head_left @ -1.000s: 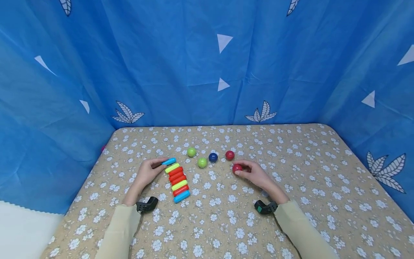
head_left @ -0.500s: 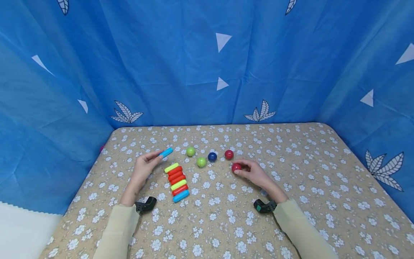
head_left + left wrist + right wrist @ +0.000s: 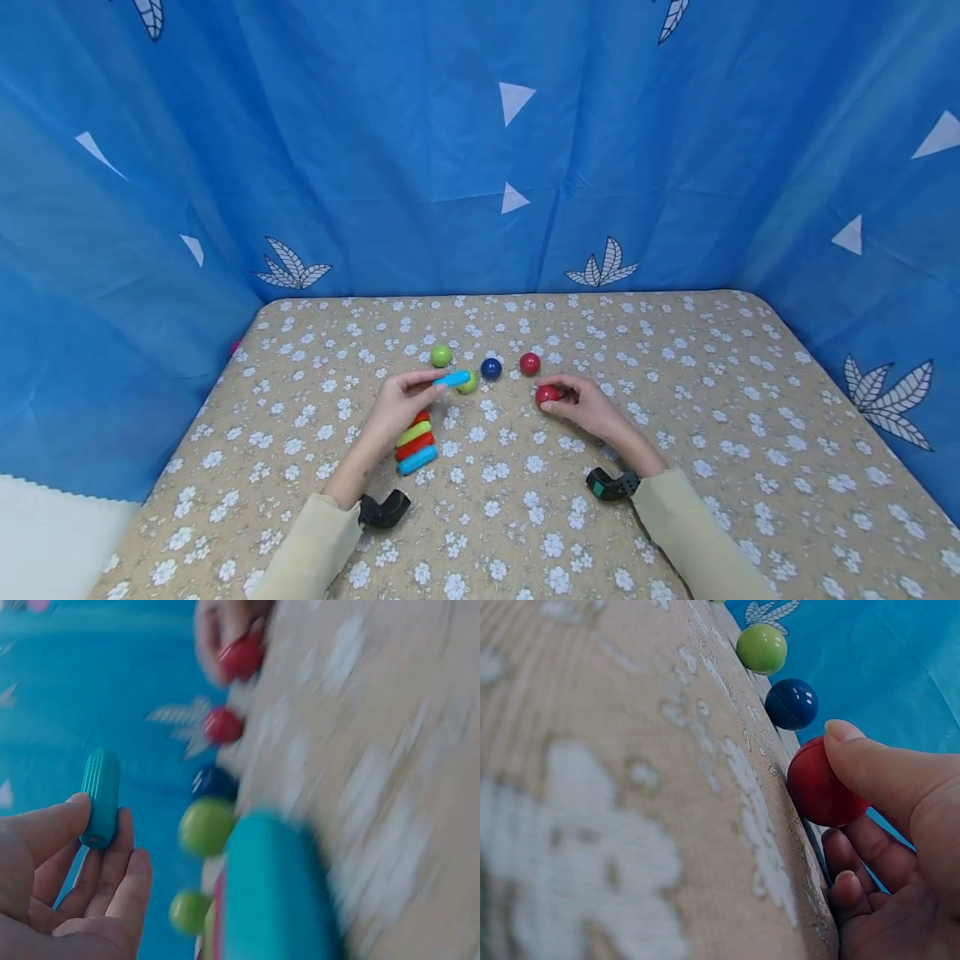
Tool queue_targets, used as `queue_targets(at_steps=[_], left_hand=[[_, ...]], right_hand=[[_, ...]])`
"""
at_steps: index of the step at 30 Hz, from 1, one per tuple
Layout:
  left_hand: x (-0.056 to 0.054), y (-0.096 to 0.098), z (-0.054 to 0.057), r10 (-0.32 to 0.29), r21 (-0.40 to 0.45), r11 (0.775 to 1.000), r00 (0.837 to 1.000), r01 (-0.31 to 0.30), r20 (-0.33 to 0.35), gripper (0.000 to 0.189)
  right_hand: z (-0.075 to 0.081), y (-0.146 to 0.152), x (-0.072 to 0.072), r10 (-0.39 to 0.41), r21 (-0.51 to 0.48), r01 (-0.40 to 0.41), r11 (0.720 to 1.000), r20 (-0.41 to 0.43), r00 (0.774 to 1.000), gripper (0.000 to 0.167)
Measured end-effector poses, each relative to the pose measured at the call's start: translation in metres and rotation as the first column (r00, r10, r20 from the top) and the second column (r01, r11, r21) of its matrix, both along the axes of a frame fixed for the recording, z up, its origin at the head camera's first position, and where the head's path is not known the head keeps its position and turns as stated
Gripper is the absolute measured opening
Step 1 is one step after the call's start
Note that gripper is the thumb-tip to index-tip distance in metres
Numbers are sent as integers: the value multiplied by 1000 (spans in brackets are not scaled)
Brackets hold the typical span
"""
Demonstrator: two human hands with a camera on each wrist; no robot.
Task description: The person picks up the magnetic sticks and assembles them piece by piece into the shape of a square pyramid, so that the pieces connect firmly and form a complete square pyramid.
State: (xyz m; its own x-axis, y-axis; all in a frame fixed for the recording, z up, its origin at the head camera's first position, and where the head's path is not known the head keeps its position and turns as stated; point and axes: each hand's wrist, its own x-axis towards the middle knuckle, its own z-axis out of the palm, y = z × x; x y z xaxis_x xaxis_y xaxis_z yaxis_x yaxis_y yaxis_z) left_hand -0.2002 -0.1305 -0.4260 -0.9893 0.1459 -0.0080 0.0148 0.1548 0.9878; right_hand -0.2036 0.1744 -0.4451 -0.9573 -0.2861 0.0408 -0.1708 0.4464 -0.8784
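Blue rod (image 3: pixel 452 378): was held raised above the tablecloth (image 3: pixel 525 542), toward the table's middle, in front of the near green ball (image 3: pixel 468 385), which was partly covered by it in the head view.
Rod's long axis: was laid between 2 and 3 o'clock in the head view, the free end pointed away from the fingers; seen almost upright in the left wrist view, tipped a little past 12.
Left hand (image 3: pixel 396 406): rod was pinched near one end by thumb and fingertips.
Red ball (image 3: pixel 547 396): was located at 3 o'clock from the rod; no long axis could be assigned to a sphere.
Right hand (image 3: pixel 592 410): red ball was grasped between thumb and fingers; other fingers were seen curled beneath in the right wrist view.
Second red ball (image 3: pixel 530 364): was noted at 11 o'clock from the held one, near it.
Dark blue ball (image 3: pixel 491 369): was found at 10 o'clock from the held red ball.
Far green ball (image 3: pixel 441 356): was placed at 11 o'clock from the rod.
Rod row (image 3: pixel 414 433): was seen at 7 o'clock from the held rod, side by side, long axes aimed roughly 2 to 8; upper part was hidden by the left hand.
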Motion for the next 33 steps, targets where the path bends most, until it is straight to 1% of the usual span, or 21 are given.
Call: queue_targets(at_steps=[2, 4, 7, 8, 11, 16, 20, 23, 25, 27, 30, 33], left_hand=[[4, 11, -4, -43, -20, 999, 999, 43, -17, 27], [6, 21, -8, -88, -23, 996, 995, 87, -42, 26], [7, 31, -15, -113, -45, 993, 991, 110, -69, 24], [7, 34, -17, -118, -54, 992, 990, 114, -75, 23], [8, 42, -22, -113, -100, 990, 989, 103, -98, 22], [8, 49, -28, -105, -110, 990, 986, 91, -131, 20], [8, 50, -29, -116, -139, 986, 980, 94, -161, 19], [9, 51, -29, -120, -172, 981, 973, 86, -198, 18], [9, 51, -29, -118, -187, 979, 971, 79, -208, 17], [9, 51, -30, -124, -205, 976, 965, 76, -230, 17], [9, 51, -30, -126, -235, 970, 964, 69, -235, 18], [10, 52, -30, -128, -270, 961, 963, 61, -237, 17]], right_hand=[[-1, -1, -1, -2, -7, 2, 1000, -4, 1000, 32], [-1, -2, -1, -6, -5, 6, 1000, -6, 1000, 32], [-16, 2, -9, -9, -2, 9, 1000, -10, 1000, 32], [-17, 2, -9, -9, -4, 9, 1000, -10, 1000, 32], [-17, 3, -9, -9, -3, 9, 1000, -12, 1000, 32], [-17, 3, -9, -6, 14, 6, 1000, -24, 1000, 32], [-16, 3, -8, 12, 27, -11, 1000, -33, 999, 31], [-15, 3, -8, 41, 39, -39, 998, -44, 998, 31], [-14, 3, -7, 71, 46, -68, 997, -52, 996, 31], [-14, 3, -7, 105, 47, -102, 994, -59, 993, 31], [-15, 1, -5, 140, 44, -138, 989, -64, 988, 31], [-15, -3, -4, 155, 39, -153, 988, -59, 986, 31]])
